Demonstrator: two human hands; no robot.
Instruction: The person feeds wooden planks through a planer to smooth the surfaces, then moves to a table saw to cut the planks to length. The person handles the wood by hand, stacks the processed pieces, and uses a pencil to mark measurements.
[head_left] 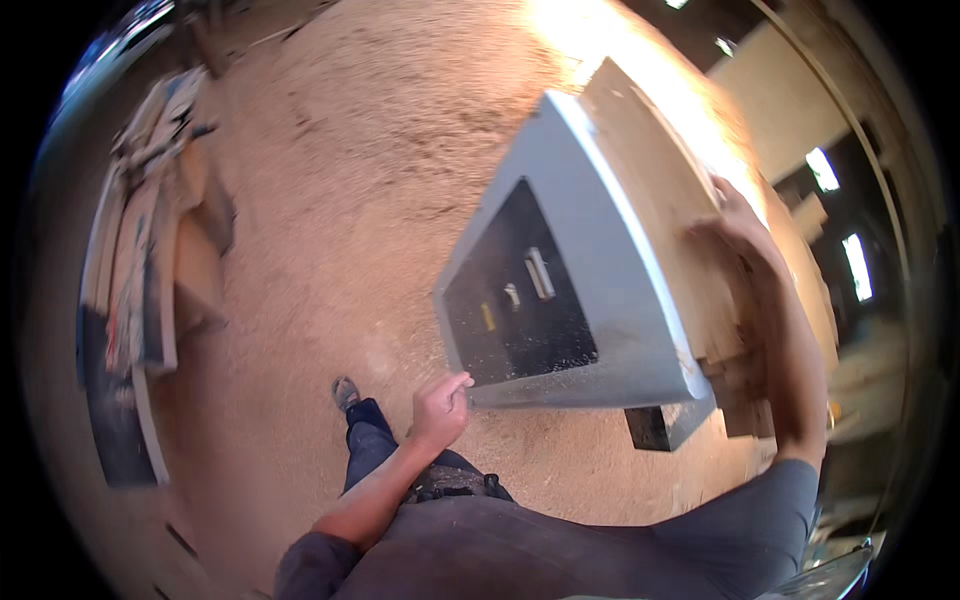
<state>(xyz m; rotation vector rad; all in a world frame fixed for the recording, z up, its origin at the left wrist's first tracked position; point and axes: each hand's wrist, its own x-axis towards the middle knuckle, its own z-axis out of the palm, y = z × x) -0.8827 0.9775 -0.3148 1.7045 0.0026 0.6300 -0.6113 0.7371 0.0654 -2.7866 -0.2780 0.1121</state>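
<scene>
A grey metal machine table (620,270) with a dark inset plate (520,300) stands in front of me, slightly right. Small pieces and pale dust lie on the plate. My left hand (440,412) is curled closed beside the table's near left corner; no object shows in it. On the table's right side is a stack of light wooden boards (655,170). My right hand (742,228) reaches to the right edge of these boards, thumb and fingers apart, touching the wood. Its fingertips are slightly blurred.
On the left stands a pile of wooden planks and panels (140,260). Brown, dusty ground (300,200) stretches between it and the machine. A dark box-shaped part (655,428) juts out below the table. My sandalled foot (345,392) is near the left hand.
</scene>
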